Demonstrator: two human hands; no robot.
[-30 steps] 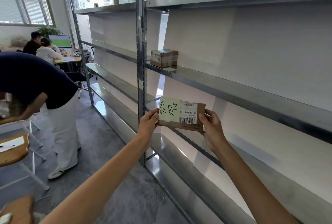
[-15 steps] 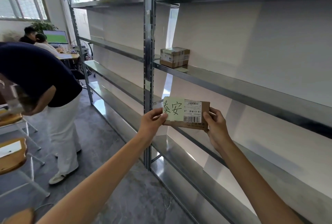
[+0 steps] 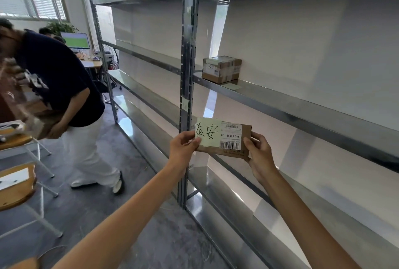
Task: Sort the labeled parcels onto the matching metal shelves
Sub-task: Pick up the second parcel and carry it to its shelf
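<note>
The left hand and right hand still pinch the parcel by its ends (label facing the camera); the bystander now stands nearer.

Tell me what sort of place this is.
Probably a small parcel-sorting or storage room inside an office. Long metal shelves line the wall, one taped box sits on a shelf, the left hand and right hand hold a labelled parcel, and a monitor glows at the far end.
</note>
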